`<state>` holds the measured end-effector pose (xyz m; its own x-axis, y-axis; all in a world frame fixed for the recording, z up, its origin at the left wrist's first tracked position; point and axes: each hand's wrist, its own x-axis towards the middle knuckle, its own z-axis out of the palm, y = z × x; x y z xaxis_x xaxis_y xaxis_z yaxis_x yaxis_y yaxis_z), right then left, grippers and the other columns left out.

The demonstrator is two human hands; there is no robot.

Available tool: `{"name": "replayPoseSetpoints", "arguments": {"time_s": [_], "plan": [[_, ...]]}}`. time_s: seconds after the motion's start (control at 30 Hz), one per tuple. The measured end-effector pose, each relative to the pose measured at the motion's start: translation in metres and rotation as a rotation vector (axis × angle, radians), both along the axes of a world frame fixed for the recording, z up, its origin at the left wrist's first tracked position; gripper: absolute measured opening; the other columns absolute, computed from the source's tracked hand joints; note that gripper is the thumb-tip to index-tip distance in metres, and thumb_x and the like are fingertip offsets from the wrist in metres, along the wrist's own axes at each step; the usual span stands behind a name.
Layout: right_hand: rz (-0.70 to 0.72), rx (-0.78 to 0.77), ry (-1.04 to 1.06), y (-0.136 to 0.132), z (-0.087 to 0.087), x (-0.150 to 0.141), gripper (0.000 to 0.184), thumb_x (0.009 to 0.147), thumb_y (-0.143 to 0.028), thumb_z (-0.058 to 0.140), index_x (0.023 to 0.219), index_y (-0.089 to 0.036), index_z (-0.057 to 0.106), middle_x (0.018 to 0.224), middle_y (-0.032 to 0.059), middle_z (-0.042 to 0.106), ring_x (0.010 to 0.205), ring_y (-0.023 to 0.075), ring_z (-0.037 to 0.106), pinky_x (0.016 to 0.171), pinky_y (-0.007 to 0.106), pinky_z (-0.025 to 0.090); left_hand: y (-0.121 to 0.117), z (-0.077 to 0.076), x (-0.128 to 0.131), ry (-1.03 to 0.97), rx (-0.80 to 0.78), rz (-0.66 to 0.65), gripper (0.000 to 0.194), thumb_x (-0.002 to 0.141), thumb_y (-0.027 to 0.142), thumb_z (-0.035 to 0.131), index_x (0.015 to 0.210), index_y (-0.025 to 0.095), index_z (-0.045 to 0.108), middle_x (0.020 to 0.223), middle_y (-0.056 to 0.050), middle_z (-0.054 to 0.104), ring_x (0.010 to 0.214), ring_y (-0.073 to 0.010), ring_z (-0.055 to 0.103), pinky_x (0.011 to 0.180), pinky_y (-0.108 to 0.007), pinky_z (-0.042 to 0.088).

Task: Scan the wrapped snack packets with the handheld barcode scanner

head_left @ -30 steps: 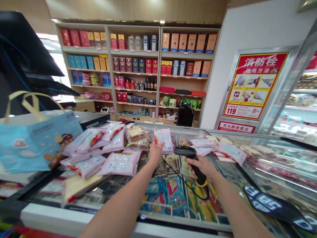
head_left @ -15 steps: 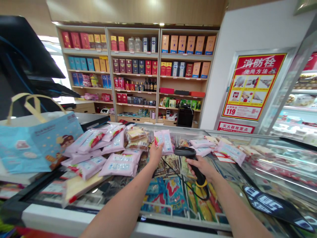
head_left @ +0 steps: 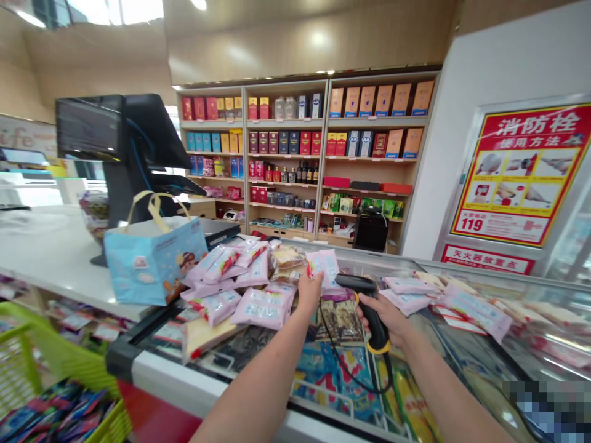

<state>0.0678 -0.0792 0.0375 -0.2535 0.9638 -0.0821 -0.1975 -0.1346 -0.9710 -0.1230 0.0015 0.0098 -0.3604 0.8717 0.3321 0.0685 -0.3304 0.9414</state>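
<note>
My left hand [head_left: 310, 290] is closed on the edge of a pale pink packet [head_left: 329, 271], raised above the freezer's glass top. In my right hand [head_left: 384, 315] is a black barcode scanner [head_left: 357, 283] with a yellow ring at its base, gripped by the handle. Its head points left toward the packet, a small gap apart. The scanner's cable [head_left: 333, 344] loops below it over the glass. Left of my left hand lies a heap of similar pink packets [head_left: 263, 306], beside clear-wrapped bread [head_left: 287, 257]. More pink packets [head_left: 410, 293] lie to the right of the scanner.
A blue paper bag [head_left: 152, 261] stands on the white counter [head_left: 55, 246] at left, before a black checkout screen [head_left: 90, 129]. A green basket [head_left: 60, 351] is at lower left. Shelves of boxed goods [head_left: 286, 143] line the back wall. Ice-cream packs [head_left: 355, 366] lie under the glass.
The view has swung left, so the whole scene sits further right and the basket and screen now show. Both hands keep their hold on the packet and the scanner.
</note>
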Motion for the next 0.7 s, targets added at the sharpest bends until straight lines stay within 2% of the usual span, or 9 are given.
{"name": "replayPoseSetpoints", "arguments": {"time_s": [0.1,0.27,0.33,0.43,0.57,0.7], "plan": [[0.028,0.010,0.053,0.005,0.009,-0.034,0.040,0.065,-0.044,0.081,0.080,-0.019,0.055,0.055,-0.0044,0.058,0.040,0.0081,0.049,0.038,0.021,0.044,-0.003,0.012,-0.030,0.076,-0.003,0.113,0.039,0.076,0.023,0.067,0.112,0.010,0.061,0.110,-0.016,0.071,0.103,-0.0259,0.066,0.096,-0.039,0.048],[0.034,0.045,0.132,0.019,0.013,-0.095,0.046,0.060,-0.049,0.083,0.082,-0.017,0.057,0.055,-0.0046,0.059,0.040,0.0086,0.051,0.038,0.021,0.042,-0.007,0.038,-0.097,0.165,0.022,0.324,0.043,0.077,0.025,0.066,0.119,0.016,0.061,0.115,-0.012,0.070,0.112,-0.0252,0.064,0.100,-0.037,0.046],[0.060,0.053,0.155,0.024,0.011,-0.115,0.048,0.060,-0.051,0.082,0.084,-0.017,0.058,0.056,-0.0040,0.060,0.041,0.0090,0.052,0.038,0.021,0.043,-0.010,0.049,-0.124,0.275,0.013,0.400,0.044,0.078,0.026,0.065,0.121,0.017,0.062,0.116,-0.013,0.070,0.113,-0.0273,0.063,0.101,-0.038,0.045],[0.090,0.069,0.147,0.029,0.007,-0.135,0.048,0.062,-0.052,0.081,0.085,-0.017,0.058,0.056,-0.0040,0.060,0.041,0.0093,0.052,0.040,0.022,0.045,-0.015,0.061,-0.156,0.525,-0.089,0.497,0.047,0.081,0.030,0.062,0.126,0.016,0.061,0.120,-0.016,0.069,0.114,-0.0310,0.063,0.100,-0.041,0.046],[0.109,0.085,0.095,0.029,0.000,-0.143,0.048,0.062,-0.052,0.080,0.086,-0.017,0.058,0.055,-0.0045,0.060,0.042,0.0098,0.052,0.040,0.023,0.044,-0.020,0.062,-0.171,0.878,-0.119,0.584,0.056,0.082,0.021,0.057,0.138,0.017,0.054,0.144,-0.017,0.053,0.127,-0.0301,0.054,0.105,-0.042,0.042],[0.103,0.065,0.055,0.025,-0.005,-0.144,0.048,0.062,-0.053,0.080,0.085,-0.017,0.057,0.055,-0.0048,0.059,0.041,0.0094,0.052,0.039,0.022,0.044,-0.022,0.053,-0.162,1.151,-0.166,0.544,0.049,0.086,0.030,0.055,0.134,0.018,0.059,0.147,-0.016,0.049,0.140,-0.0349,0.038,0.116,-0.056,0.022]]}}
